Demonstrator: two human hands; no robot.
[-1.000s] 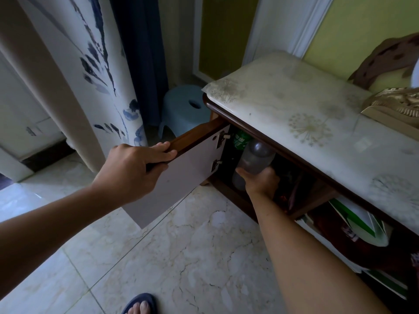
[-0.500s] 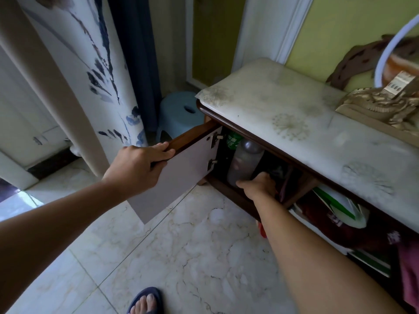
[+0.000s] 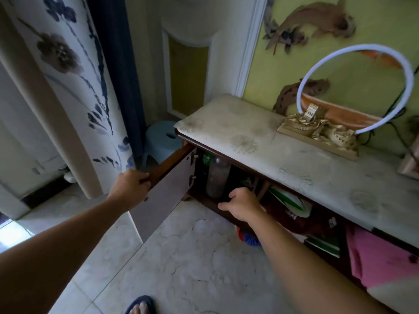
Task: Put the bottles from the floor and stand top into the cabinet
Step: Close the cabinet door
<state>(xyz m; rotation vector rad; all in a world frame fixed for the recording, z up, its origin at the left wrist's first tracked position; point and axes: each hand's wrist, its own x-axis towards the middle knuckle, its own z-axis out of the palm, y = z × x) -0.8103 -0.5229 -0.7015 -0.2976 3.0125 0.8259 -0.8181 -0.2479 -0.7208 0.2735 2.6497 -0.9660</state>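
A low wooden cabinet with a pale, mottled cloth top stands on a marble tile floor. Its door, brown outside and grey inside, hangs open to the left. The left hand is clamped over the door's top edge. The right hand, loosely curled and holding nothing, rests at the cabinet's lower lip. Just left of it, inside, a clear plastic bottle stands upright, a green bottle behind it.

The stand top, pale and stained, bore a gold ornament with a white ring at its back. Inside the cabinet stood a clear bottle beside a green one.
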